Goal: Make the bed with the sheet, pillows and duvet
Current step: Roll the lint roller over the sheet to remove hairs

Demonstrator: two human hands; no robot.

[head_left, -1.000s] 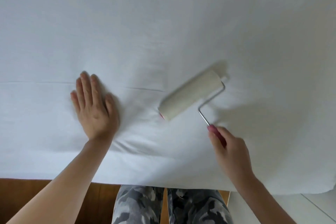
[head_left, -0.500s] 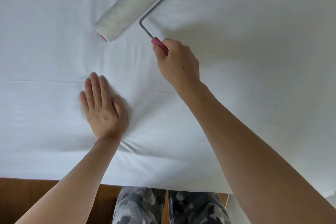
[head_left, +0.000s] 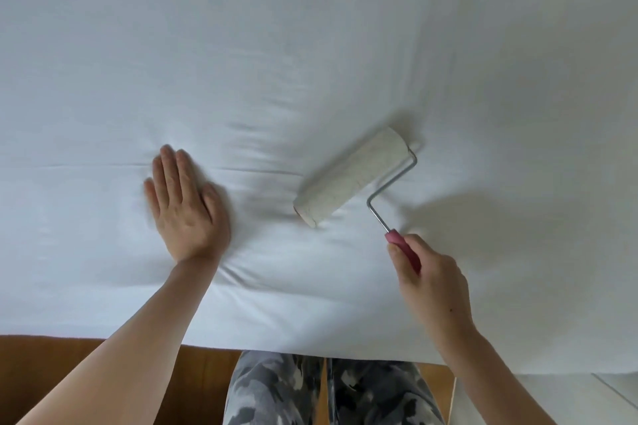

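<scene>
- Sheet [head_left: 310, 45]: my left hand [head_left: 188, 207] stays flat, fingers straight, pressing it.
- Lint roller [head_left: 352, 179]: my right hand [head_left: 431, 283] grips the handle; I have drawn it back near the bed edge.

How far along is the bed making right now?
Done: the sheet is spread over the bed. In hand: the left hand presses it flat while the right hand works a roller over it. Left: pillows and duvet, none in view.

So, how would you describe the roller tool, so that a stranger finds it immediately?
Look at the white sheet covering the bed. Right of the flat left hand lies a lint roller, a pale cylinder on bent wire; the right hand grips its pink handle, the only colour there.
</scene>
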